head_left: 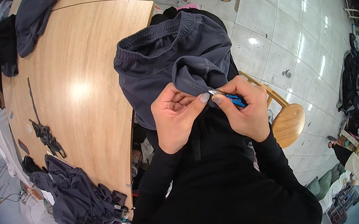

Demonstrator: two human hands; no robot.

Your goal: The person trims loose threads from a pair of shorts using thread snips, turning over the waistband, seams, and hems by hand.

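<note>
Mostly, the grey garment [144, 81] lies beyond the left hand's grip [179, 115].

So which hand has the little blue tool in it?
The right hand: it grips the blue tool, with the silvery tip at the dark grey garment. The left hand has no tool, just the cloth's edge.

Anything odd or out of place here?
A small dark tangle, possibly thread, lies loose on the floor tiles, right of the dark grey garment: looks like stray litter. No obvious damage on the garment, though the left hand and right hand hide part of it.
</note>
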